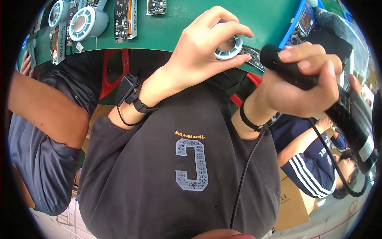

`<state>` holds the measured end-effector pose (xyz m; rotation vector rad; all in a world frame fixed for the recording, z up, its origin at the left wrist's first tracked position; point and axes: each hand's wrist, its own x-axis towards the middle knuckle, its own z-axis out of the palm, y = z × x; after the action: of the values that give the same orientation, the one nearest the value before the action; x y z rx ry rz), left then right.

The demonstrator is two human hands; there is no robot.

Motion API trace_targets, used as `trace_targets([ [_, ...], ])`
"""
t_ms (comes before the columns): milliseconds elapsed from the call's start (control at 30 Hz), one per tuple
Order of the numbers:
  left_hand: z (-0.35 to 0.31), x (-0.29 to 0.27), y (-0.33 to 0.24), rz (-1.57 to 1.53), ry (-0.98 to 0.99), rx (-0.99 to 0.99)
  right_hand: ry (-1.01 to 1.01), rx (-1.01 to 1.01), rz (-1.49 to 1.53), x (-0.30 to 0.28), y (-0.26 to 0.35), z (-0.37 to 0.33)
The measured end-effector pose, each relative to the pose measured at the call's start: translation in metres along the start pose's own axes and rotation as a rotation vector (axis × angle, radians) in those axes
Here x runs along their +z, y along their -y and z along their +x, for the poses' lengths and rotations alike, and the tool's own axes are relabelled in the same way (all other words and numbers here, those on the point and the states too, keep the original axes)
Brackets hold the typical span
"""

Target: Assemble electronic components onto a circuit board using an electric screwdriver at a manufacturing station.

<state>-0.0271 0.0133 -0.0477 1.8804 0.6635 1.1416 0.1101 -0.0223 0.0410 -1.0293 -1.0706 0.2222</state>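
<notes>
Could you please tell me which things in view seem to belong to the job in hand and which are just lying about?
Seemingly in the job:
light-blue fan, in the left hand
black corded tool, in the right hand

Apparently just lying about:
circuit board beyond the held fan
other light-blue fans, upper left
blue bin, upper right
cardboard box, lower right

Red frame [106, 79], left — cardboard box [291, 207], lower right

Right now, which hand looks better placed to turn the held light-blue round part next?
The left hand, most likely: it holds the light-blue round part between thumb and fingers. The right hand is wrapped around a black handheld tool, so it seems less free.
</notes>
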Motion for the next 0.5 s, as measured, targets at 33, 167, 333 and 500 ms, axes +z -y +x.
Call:
trace_targets([
  [33,0.0,-0.001,-0.001,-0.001,-0.001,-0.003,0.005,0.008,0.008,-0.002,0.0,0.002],
  [167,0.002,-0.006,-0.008,-0.044,-0.019,-0.015,0.013,0.028,0.027,-0.008,-0.002,0.005],
  [333,0.006,-0.013,-0.02,-0.11,0.04,-0.116,-0.024,-0.022,0.055,-0.002,-0.008,-0.002],
  [500,0.01,-0.021,-0.025,-0.076,0.13,-0.169,0.017,-0.118,-0.053,0.001,-0.01,-0.005],
])
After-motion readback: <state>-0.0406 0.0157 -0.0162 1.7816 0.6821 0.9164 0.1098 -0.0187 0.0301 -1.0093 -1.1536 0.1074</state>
